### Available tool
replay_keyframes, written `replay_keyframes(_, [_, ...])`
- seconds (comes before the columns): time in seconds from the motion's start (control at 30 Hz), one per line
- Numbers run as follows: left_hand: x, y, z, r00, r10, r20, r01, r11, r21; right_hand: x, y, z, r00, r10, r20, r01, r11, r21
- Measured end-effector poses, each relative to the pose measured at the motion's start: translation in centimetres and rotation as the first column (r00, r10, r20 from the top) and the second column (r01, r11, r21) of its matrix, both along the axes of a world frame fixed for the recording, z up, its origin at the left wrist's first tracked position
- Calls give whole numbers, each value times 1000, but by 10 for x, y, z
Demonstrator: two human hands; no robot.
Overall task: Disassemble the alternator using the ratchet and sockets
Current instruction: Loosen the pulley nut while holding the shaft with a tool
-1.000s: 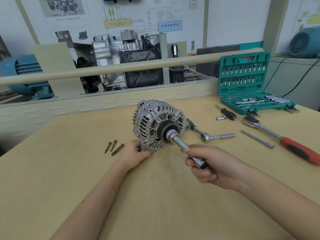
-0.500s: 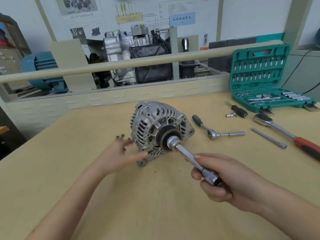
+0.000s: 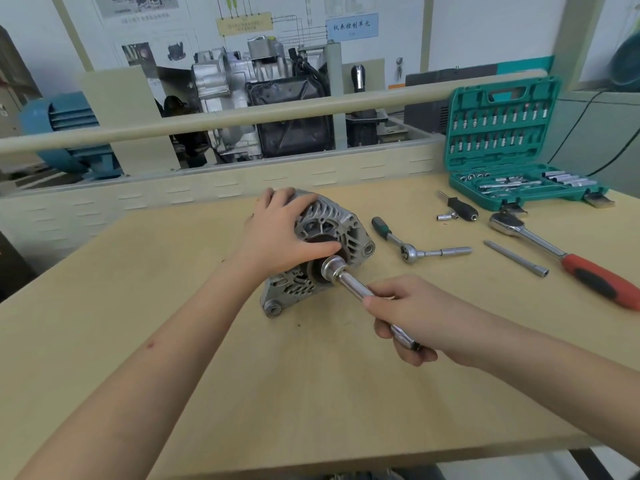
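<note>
Alternator point(image 3: 322, 244) sits near the middle of the wooden bench point(image 3: 173, 341), pulley face turned toward the camera and a little to the right. Left hand point(image 3: 280, 233) is draped over its top and left side, fingers spread across the finned housing and thumb reaching in beside the dark pulley point(image 3: 320, 242), so it is pressing down and bracing rather than pinching. Right hand point(image 3: 405, 313) is wrapped around the ratchet point(image 3: 356, 289), fingers curled tight on the steel handle, with the tool's head seated on the centre of the pulley. That handle runs from the pulley toward the near right, so its long axis points almost straight out along the shaft line and down toward the right wrist. This is what the next turn depends on, I reckon: the right hand is out at the handle's near end while the left is right on the body, well placed to stop the housing rolling.

Off to the right lie a smaller green-handled ratchet point(image 3: 408, 247), a bare extension bar point(image 3: 516, 258), a big red-handled ratchet point(image 3: 561, 254) and a small black driver point(image 3: 460, 207). Far right, the green socket case point(image 3: 502, 109) stands open. Whether the head is biting on a nut I cannot tell; the socket hides it.
</note>
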State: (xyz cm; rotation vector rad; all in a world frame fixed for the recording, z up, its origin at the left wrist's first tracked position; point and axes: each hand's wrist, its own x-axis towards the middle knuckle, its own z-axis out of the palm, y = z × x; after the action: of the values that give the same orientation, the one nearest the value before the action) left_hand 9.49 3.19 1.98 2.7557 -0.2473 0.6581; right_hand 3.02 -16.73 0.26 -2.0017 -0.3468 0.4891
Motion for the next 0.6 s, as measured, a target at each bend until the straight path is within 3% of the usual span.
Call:
replay_keyframes(0.13, [-2,1,-2,1000,2,-1,-2,999,-34,-4,2,-3,929,99,355,31,939,-343])
replay_keyframes(0.23, [-3,1,-4,1000,19,7,-19,999,-37,-5,4,-4,801,219,558,179,801,-571])
replay_keyframes(0.37, [-3,0,-3,999,35,12,-35,999,-29,-6,12,-9,660,392,641,319,625,-712])
replay_keyframes(0.4, [-3,0,-3,999,38,12,-37,999,-29,-7,13,-6,650,416,636,313,617,-722])
replay_keyframes(0.43, [-3,-1,-3,999,37,13,-36,999,-29,-6,11,-5,701,381,604,246,666,-705])
replay_keyframes(0.47, [-3,-1,-3,999,35,14,-35,999,-31,-5,9,-2,816,258,517,121,799,-589])
replay_keyframes(0.5, [-4,-1,-3,999,36,15,-36,999,-35,-4,7,1,939,119,323,0,938,-347])
replay_keyframes(0.53, [-5,-2,-3,999,40,19,-39,998,-40,-3,8,6,999,32,30,-32,999,-14])
replay_keyframes(0.57, [-5,-2,-3,999,44,21,-43,998,-44,-3,9,9,964,16,-265,57,963,264])
replay_keyframes(0.6, [-5,-3,-4,999,47,23,-46,998,-46,-2,9,7,915,33,-401,140,908,395])
